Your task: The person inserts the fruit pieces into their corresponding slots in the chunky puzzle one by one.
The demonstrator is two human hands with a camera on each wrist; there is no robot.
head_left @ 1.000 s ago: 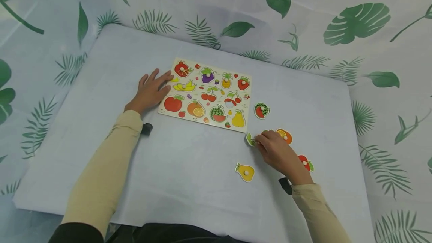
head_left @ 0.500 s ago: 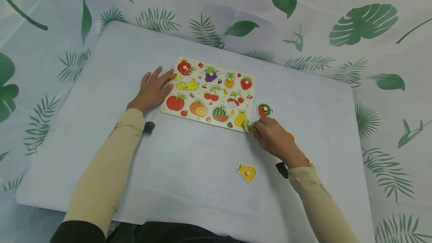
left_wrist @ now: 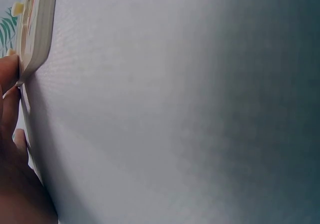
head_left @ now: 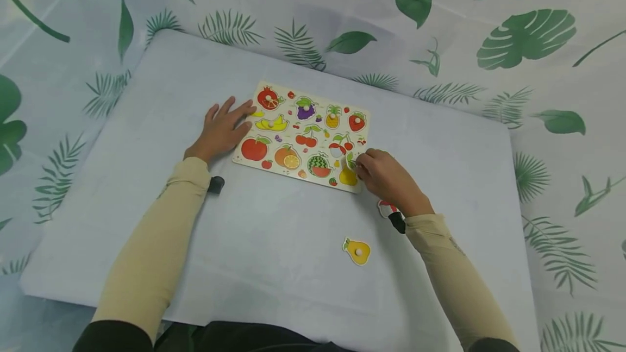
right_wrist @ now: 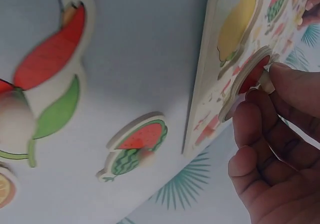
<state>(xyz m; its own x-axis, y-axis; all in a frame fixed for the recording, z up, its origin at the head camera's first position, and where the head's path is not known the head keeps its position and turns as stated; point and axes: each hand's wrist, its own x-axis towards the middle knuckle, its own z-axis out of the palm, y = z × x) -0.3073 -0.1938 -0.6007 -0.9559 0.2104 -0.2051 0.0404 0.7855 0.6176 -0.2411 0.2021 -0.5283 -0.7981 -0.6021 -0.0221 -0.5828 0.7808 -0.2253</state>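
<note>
In the head view my left hand (head_left: 220,130) has its fingers spread, fingertips resting on the left edge of a wooden fruit puzzle board (head_left: 321,143). My right hand (head_left: 388,177) is over the board's lower right corner, pinching a red fruit puzzle piece (right_wrist: 252,76) by its knob between thumb and fingers. Green leaves show on that piece in the head view, just above the yellow pear picture (head_left: 348,177). The right wrist view has the piece tilted, close over the board. In the left wrist view the left fingers (left_wrist: 9,73) touch the board's corner.
A loose pear piece (head_left: 358,252) lies on the white table nearer the body. Beside the board lie a watermelon piece (right_wrist: 137,149), a red-and-white fruit piece (right_wrist: 50,58) and an orange piece (right_wrist: 5,190). Pieces with knobs, including grapes (head_left: 306,112), sit in the board's upper rows.
My right hand has carried the red fruit piece up and left from the table onto the board's right side. A red-and-white piece now shows by the right wrist. The left hand stays on the board.
</note>
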